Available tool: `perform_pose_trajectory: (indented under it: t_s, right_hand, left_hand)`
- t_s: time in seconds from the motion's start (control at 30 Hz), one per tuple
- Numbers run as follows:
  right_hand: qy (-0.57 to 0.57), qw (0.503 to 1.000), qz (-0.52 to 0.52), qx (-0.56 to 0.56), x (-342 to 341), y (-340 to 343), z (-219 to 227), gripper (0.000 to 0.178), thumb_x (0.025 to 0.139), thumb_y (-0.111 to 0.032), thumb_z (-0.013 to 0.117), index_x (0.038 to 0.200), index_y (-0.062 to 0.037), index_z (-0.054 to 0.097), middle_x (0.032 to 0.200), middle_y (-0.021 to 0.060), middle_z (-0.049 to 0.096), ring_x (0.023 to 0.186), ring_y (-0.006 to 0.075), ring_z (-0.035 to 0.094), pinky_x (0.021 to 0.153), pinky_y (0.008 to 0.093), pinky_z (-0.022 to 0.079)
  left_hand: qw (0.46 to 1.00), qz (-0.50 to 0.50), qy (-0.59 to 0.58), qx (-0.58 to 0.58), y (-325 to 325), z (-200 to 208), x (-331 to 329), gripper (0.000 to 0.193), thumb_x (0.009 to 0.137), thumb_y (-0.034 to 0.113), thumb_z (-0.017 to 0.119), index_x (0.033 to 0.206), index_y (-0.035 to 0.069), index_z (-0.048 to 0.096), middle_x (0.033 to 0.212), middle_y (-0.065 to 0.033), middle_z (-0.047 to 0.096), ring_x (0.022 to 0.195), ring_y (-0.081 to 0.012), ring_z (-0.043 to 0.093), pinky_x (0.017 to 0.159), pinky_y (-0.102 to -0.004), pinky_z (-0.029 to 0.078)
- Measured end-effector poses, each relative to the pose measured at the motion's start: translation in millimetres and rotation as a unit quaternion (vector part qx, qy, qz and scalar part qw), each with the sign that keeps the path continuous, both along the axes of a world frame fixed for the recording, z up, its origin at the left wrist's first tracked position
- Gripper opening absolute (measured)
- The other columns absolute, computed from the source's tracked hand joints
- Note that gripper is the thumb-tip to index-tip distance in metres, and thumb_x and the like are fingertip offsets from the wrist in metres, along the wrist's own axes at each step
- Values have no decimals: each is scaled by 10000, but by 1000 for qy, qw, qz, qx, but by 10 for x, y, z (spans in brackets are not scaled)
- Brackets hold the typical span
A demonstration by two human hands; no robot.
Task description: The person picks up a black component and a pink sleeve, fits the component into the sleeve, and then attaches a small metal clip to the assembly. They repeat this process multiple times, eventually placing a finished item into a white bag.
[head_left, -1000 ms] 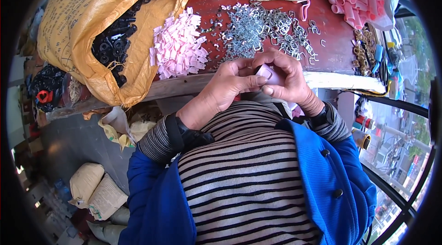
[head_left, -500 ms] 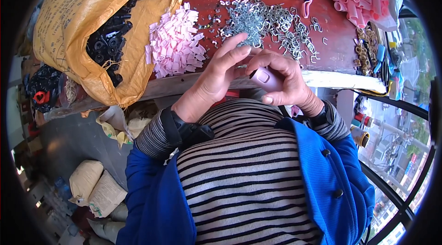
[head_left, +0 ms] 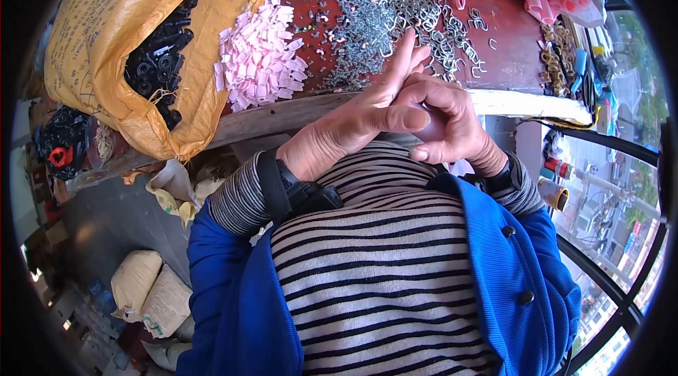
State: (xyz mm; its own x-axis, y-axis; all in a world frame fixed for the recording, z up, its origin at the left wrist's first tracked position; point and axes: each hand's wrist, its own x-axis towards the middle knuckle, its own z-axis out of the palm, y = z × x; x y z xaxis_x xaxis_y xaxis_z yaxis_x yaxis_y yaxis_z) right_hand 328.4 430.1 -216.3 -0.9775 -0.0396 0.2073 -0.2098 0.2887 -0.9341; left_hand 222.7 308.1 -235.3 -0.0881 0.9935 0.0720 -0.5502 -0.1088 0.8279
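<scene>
Hands (head_left: 364,116) together, lilac tube (head_left: 433,127) (mostly hidden) in right

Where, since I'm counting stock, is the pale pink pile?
In the head view's left half, the pale pink pile lies between the orange sack and metal pieces.

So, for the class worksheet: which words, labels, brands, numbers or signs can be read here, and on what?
Orange sack: rows of dark print, not copied out here.
Pale sack on the floor: print too small to read.
Red sign-like patch outside: too blurred to read.
</scene>
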Motion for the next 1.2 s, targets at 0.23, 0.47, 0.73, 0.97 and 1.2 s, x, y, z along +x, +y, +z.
perform_pose_trajectory:
  t_s: [0.23,0.47,0.73,0.97,1.2]
  right_hand:
    - [-69,994,37,-81,101,197,43,594,542,-473,678,833,27,542,818,122,557,791,212,528,737,302,398]
    - [-320,935,-49,147,1105,677,6,449,629,-274,665,946,21,546,862,139,580,800,241,556,728,317,421]
    - [-276,959,47,44,762,566,-112,430,628,-213,664,967,20,538,846,123,583,779,219,564,728,303,431]
    - [-146,985,85,-42,-21,417,-91,338,664,-153,641,934,26,542,790,85,581,728,153,561,664,265,442]
    - [-142,989,15,-39,-676,-126,-119,141,823,-112,493,871,21,506,695,25,528,637,72,503,548,188,398]
  left_hand:
    - [998,3,-66,-11,-63,-10,38,1091,598,522,627,1306,120,-99,1349,-202,20,1259,-285,32,998,-421,81]
    - [851,238,432,-182,-547,-243,-847,409,673,237,637,1009,41,510,1160,-127,435,1183,-294,268,953,-432,237]
    - [613,262,729,-154,-447,-436,-866,94,632,95,634,673,48,564,1028,-107,499,1122,-325,319,911,-431,266]
    - [558,286,769,-126,-432,-344,-854,85,656,76,617,682,41,544,952,-93,526,1019,-308,424,845,-377,352]
    - [914,286,248,-148,-492,-85,-708,32,720,1,571,726,0,539,681,-59,554,596,-130,558,513,-223,438]
